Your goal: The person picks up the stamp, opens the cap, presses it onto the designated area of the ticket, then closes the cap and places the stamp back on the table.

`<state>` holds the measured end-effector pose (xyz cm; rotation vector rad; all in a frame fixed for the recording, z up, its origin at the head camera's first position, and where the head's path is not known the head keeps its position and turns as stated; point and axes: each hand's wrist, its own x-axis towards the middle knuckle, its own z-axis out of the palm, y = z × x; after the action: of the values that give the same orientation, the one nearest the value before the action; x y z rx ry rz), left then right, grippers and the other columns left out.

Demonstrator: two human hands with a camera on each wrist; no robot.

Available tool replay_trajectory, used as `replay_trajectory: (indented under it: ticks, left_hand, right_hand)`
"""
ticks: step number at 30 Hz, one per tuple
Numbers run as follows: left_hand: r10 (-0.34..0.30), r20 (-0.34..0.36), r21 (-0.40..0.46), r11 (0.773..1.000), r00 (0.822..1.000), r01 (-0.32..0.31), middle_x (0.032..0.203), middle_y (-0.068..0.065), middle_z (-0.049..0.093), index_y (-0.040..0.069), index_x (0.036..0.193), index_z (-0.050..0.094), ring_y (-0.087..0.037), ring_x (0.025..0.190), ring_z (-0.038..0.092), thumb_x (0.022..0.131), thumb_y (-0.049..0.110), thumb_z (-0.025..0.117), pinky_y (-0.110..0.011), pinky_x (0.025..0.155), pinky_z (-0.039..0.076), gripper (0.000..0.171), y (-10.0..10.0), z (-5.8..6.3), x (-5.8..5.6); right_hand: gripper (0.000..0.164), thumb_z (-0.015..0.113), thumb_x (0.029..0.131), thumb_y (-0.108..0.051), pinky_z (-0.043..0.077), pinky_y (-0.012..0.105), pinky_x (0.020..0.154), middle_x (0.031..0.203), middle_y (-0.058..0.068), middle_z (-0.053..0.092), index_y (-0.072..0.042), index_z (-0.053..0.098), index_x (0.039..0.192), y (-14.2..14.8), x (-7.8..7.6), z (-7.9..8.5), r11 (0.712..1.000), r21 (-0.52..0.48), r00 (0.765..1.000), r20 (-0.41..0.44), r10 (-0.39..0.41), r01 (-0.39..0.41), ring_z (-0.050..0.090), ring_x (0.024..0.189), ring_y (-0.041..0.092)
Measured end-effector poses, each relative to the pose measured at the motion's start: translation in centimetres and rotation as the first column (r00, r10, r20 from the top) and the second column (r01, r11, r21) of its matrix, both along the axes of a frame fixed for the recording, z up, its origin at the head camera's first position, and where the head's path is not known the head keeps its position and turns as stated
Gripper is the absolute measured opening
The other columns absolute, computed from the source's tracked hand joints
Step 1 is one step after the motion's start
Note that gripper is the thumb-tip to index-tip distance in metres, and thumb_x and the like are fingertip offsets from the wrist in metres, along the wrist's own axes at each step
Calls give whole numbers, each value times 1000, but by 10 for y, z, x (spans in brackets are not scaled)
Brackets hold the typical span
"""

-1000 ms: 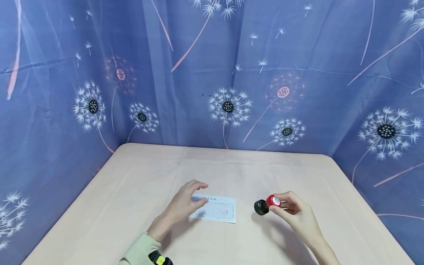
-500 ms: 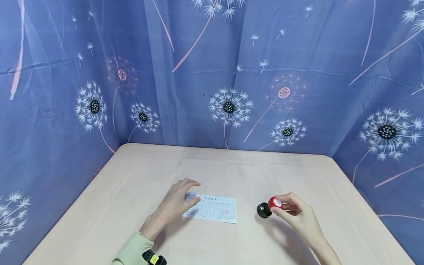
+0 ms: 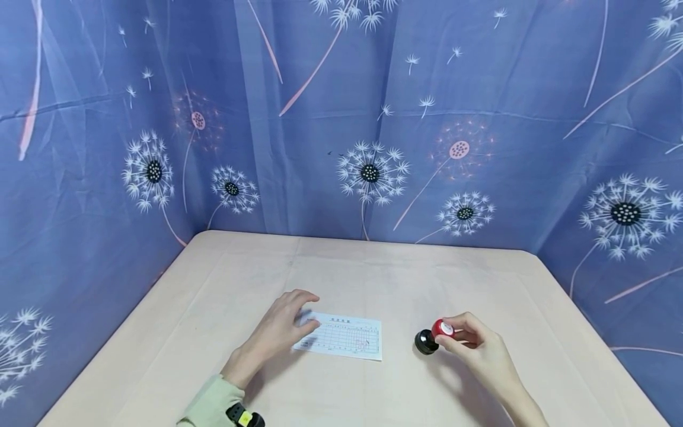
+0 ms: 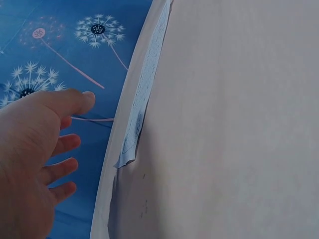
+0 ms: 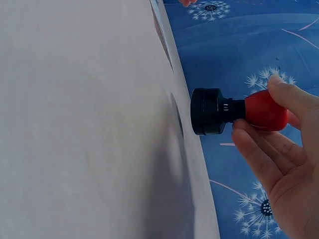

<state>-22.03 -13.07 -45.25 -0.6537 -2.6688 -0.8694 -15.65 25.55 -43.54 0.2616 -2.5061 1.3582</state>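
My right hand (image 3: 480,353) pinches a hand stamp (image 5: 266,110) by its red knob between thumb and fingers. The stamp's black round base (image 3: 426,342) points down and left, raised off the table in the right wrist view. A printed form slip (image 3: 341,337) with a ruled grid and faint red marks at its right end lies on the table. My left hand (image 3: 274,329) hovers over the slip's left end, thumb and fingers spread apart with nothing between them. In the left wrist view the slip (image 4: 142,94) lies to the right of that hand (image 4: 37,154).
A pale cloth-covered table (image 3: 256,261) reaches back to a blue curtain (image 3: 320,178) with dandelion prints, which also stands along both sides. A black band with a yellow patch (image 3: 244,417) sits on my left wrist, below a light green sleeve (image 3: 213,400).
My left hand has drawn back to the left, uncovering more of the slip. My right hand, with the stamp, has shifted slightly right and nearer me.
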Motion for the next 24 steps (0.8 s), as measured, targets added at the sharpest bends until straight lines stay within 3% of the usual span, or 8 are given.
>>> replay_trajectory:
  ticks: [19,24]
  left_hand:
    - [-2,-4,-47,999,1000,1,137,-9,60,10,133,60,-32,131,51,86,30,75,-50,113,36,53,-5,-3,3]
    - [6,-13,-53,999,1000,-7,138,-9,59,10,133,60,-32,133,50,86,30,75,-52,114,34,53,-6,-3,2]
  right_hand:
    - [24,82,82,-24,56,23,67,93,-6,77,-22,69,102,2,-4,-7,999,49,1000,4,-7,6,73,72,16]
    - [25,83,81,-23,56,22,67,95,-5,77,-22,69,102,3,-5,-7,998,58,1000,-10,-9,10,72,71,13]
